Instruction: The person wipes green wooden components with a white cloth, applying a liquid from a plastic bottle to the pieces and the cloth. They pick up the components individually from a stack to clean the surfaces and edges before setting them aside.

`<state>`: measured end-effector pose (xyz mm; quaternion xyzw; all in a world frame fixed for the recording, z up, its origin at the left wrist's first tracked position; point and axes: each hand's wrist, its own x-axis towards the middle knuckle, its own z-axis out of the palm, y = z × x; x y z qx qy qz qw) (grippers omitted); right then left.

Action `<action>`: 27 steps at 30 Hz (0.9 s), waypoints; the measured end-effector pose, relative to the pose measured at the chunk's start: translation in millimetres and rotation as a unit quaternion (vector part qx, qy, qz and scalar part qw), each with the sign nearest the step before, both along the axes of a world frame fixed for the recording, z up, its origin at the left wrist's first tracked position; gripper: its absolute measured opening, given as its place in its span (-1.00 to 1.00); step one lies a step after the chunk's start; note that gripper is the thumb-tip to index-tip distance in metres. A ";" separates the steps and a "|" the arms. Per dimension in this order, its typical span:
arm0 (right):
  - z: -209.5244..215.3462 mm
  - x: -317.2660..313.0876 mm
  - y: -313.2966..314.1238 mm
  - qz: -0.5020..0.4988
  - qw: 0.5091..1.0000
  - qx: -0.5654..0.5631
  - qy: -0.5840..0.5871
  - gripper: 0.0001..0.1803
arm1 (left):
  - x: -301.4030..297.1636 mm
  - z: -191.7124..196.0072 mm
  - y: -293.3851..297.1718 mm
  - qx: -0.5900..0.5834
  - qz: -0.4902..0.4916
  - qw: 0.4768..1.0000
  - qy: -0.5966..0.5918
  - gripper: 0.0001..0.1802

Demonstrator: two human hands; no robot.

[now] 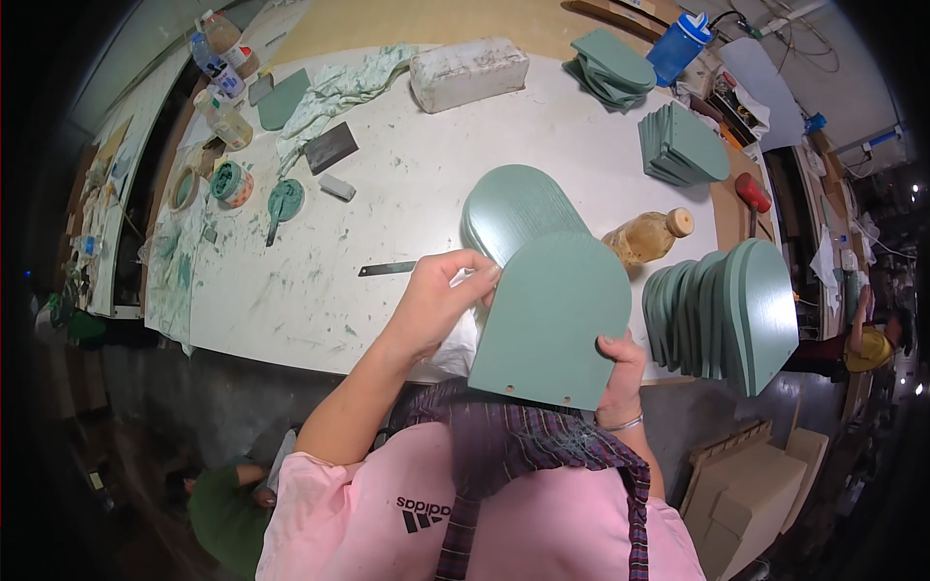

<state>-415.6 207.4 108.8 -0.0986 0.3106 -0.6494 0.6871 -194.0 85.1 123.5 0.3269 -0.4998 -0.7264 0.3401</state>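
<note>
A green arch-shaped board (552, 320) with two small holes along its straight edge is held up in front of me. My right hand (623, 373) grips its lower right side, thumb on the face and fingers behind. At the left edge of the board, my left hand (448, 298) is closed in a pinch around a crumpled white cloth (457, 347), which shows between the fingers and below the palm. Its fingertips touch the board's edge. Just behind lies a stack of similar green boards (518, 205), partly covered by the held one.
More green boards (722, 310) stand in a row at right, beside a bottle of yellowish liquid (644, 239). Further stacks (683, 145), a red mallet (752, 194) and a blue jug (680, 48) are beyond. Left are a putty tub (231, 182), a metal blade (386, 269) and a white block (470, 75).
</note>
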 end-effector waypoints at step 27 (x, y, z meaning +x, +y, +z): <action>15.2 -15.5 -4.6 -0.126 0.987 0.017 0.097 -0.31 | 1.3 4.6 28.6 0.079 -0.078 0.993 -0.039 -0.76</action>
